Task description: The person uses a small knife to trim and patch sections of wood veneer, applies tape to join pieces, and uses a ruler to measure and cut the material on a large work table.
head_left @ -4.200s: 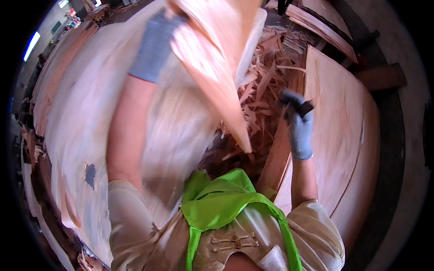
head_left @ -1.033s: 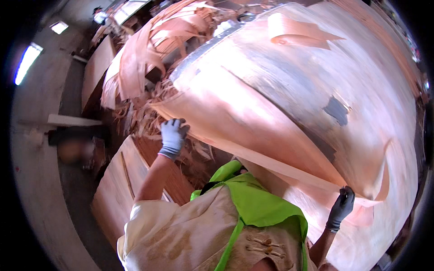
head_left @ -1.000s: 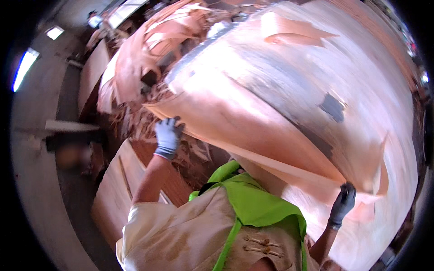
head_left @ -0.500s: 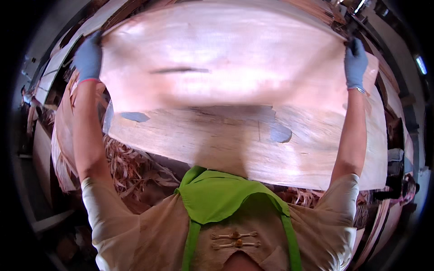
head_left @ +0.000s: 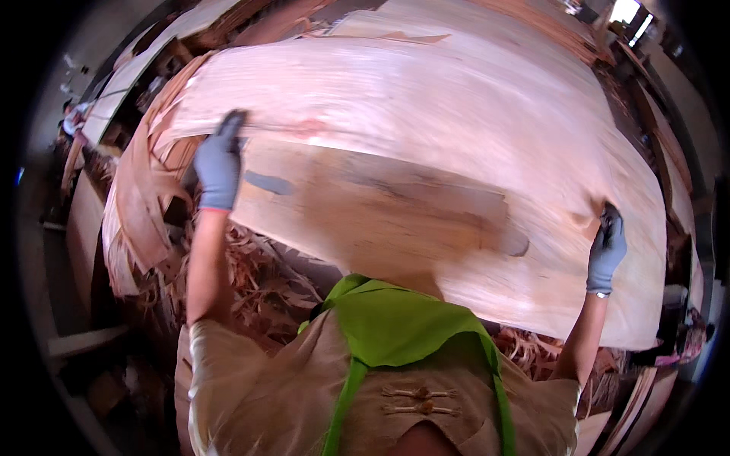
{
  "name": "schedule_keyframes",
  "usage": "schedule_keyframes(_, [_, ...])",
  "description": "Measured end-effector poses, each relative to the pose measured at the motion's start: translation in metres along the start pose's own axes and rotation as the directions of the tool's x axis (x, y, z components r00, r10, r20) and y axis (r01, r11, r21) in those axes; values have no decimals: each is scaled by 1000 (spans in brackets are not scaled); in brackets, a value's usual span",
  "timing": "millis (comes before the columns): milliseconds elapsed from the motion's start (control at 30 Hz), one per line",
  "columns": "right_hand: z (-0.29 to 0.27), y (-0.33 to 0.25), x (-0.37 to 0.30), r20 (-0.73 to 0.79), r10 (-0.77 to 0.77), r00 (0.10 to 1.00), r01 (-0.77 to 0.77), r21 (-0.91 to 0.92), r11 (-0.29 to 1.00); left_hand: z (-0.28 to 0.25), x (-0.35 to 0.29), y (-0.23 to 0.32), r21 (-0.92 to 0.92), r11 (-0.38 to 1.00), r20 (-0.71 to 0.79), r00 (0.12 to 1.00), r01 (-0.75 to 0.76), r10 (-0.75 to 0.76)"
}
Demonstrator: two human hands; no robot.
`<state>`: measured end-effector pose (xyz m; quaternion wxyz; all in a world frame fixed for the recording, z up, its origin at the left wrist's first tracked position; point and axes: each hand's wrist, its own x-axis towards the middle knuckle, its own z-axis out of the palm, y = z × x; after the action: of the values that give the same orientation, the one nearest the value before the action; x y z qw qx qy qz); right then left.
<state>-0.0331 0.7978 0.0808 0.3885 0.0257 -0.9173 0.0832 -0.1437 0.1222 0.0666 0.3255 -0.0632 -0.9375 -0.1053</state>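
Note:
A broad, pale wood veneer sheet [head_left: 426, 99] spreads over the far part of a veneer stack, slightly smeared by motion. My left hand [head_left: 219, 169], in a grey glove with dark fingertips, is closed at its near left edge. My right hand [head_left: 607, 249], gloved alike, pinches the sheet at the right, where it creases around the fingertips. Nearer to me lies a browner veneer sheet [head_left: 365, 216] with dark streaks and a grey gap at its left. Its far side is hidden under the pale sheet.
Torn veneer strips [head_left: 262, 285] heap below the stack's near left side. Long curled strips [head_left: 141, 205] hang at its left end. Further veneer piles [head_left: 547, 26] stand at the back. A person [head_left: 74, 120] is far off at the left.
Both my hands have come down and toward me, the right one much further. The pale sheet, held raised before, now lies lower over the stack. My view has shifted a little.

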Motion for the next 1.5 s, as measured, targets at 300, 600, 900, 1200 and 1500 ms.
schedule_keyframes(300, [98,30,-108,272,186,944,-174,-67,982,143,-59,-1,-126,984,116,987,129,-114])
schedule_keyframes(600, [156,35,-190,460,187,868,-163,-92,982,215,-119,-17,-51,982,208,963,184,-169])
schedule_keyframes(900, [170,-2,-196,495,301,815,-321,-48,946,206,-147,-36,-40,946,266,916,322,-301])
schedule_keyframes(1200, [184,13,-48,162,129,978,-147,101,984,238,-165,-73,-31,931,323,885,365,-336])
schedule_keyframes(1500, [139,-8,-107,320,189,928,-165,-100,981,231,-164,-58,-47,959,386,890,281,-242])
